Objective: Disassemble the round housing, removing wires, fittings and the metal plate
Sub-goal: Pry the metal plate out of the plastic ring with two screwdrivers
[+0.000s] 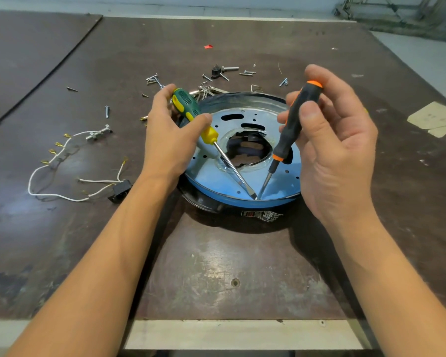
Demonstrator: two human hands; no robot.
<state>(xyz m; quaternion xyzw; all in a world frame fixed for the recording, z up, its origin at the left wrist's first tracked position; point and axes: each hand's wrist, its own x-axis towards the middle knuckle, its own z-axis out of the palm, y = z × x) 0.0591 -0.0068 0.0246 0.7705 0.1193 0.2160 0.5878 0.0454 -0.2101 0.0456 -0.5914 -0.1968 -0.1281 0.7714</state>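
Head view: housing (242,206) sat mid-table, black, round, label on its near wall; just ahead of both hands
Plate: shiny metal plate (242,184) lay in the housing's top, reflecting blue; slots and small holes across it, a large ragged opening at centre
Left hand (169,140): closed around the green-and-yellow screwdriver (191,109); shaft slanted down to the right, flat tip at the plate's near rim
Right hand (337,148): fingers and thumb pinched the black-and-orange screwdriver (292,124), held steeply; its tip met the plate rim just beside the other tip
Wires: white wires (59,176) with brass terminals lay loose to the left, well apart from the housing; a black socket (120,190) at their near end
Screws: screws (155,79) and small fittings scattered beyond the housing
Table (229,266): dark, scuffed; red scrap (208,46) far back
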